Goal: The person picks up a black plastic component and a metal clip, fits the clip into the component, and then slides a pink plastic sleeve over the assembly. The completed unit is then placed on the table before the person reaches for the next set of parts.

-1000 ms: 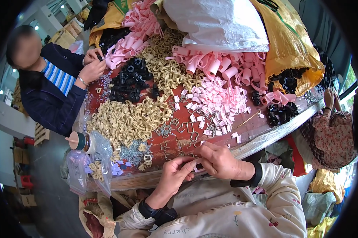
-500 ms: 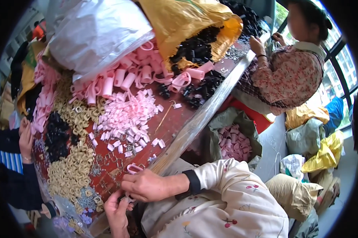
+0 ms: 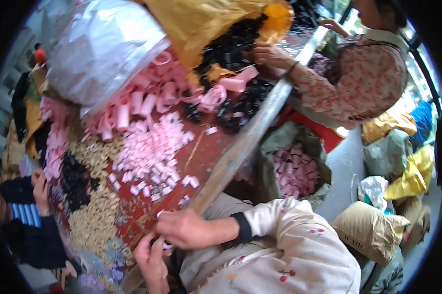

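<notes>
Low in the view, at the near edge of the table, my right hand (image 3: 187,229) is closed with its fingers pinched together. A bit of a pink plastic piece (image 3: 161,213) shows beyond its knuckles. Just below and to its left, my left hand (image 3: 150,258) is closed too, thumb against fingers. Between the hands a small pale pink part (image 3: 167,246) shows, mostly covered by the fingers and blurred. Nearest to both hands on the red table (image 3: 204,159) lie small metal buckles (image 3: 133,211) and a heap of small pink plastic pieces (image 3: 152,144).
Beige rings (image 3: 93,215), black parts (image 3: 75,183) and pink tubes (image 3: 141,104) lie heaped beyond. A wooden rail (image 3: 240,149) edges the table. A sack of pink parts (image 3: 295,169) stands right. Co-workers sit at far right (image 3: 350,81) and left (image 3: 30,235).
The whole view has shifted slightly. The co-worker at the far right has reached an arm left to the black parts by the yellow sack. My hands stay close together in the same pose.
</notes>
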